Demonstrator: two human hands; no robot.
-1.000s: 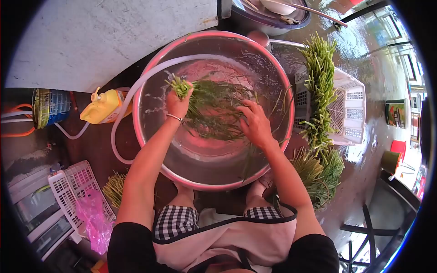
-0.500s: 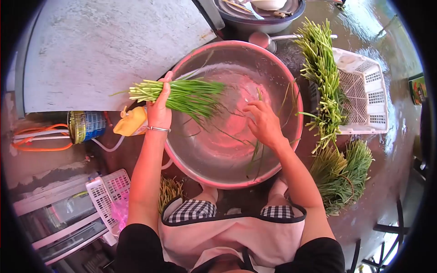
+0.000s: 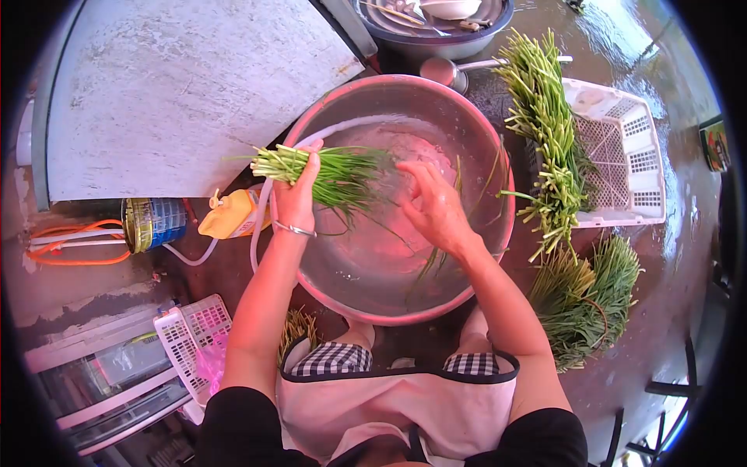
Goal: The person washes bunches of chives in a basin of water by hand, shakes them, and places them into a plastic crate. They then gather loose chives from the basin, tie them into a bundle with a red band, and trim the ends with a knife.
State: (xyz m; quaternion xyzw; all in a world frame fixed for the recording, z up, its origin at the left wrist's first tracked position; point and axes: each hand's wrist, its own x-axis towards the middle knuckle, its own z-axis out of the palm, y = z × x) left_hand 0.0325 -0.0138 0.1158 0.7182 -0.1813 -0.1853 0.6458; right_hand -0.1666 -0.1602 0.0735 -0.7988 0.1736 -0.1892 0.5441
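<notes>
My left hand [image 3: 296, 194], with a bracelet at the wrist, is closed around a bunch of garlic chives [image 3: 346, 177]. The pale cut stems stick out to the left of my fist and the green leaves point right, over a wide basin [image 3: 502, 226] of water. Just right of the leaf tips is my right hand [image 3: 437, 208], its fingers partly bent and apart, with nothing visible in them. Loose chive leaves [image 3: 429, 272] float in the water below it.
Stacked chives [image 3: 545, 148] lie along the side of a white plastic crate [image 3: 615, 210]. More bundles [image 3: 591, 303] lie on the wet floor. A ladle [image 3: 445, 74] and a basin of dishes [image 3: 436, 39] are beyond the rim. At left are a yellow jug [image 3: 233, 214] and a tin [image 3: 156, 222].
My left hand has brought the chives to the right, further over the basin. My right hand has moved left, closer to the leaf tips.
</notes>
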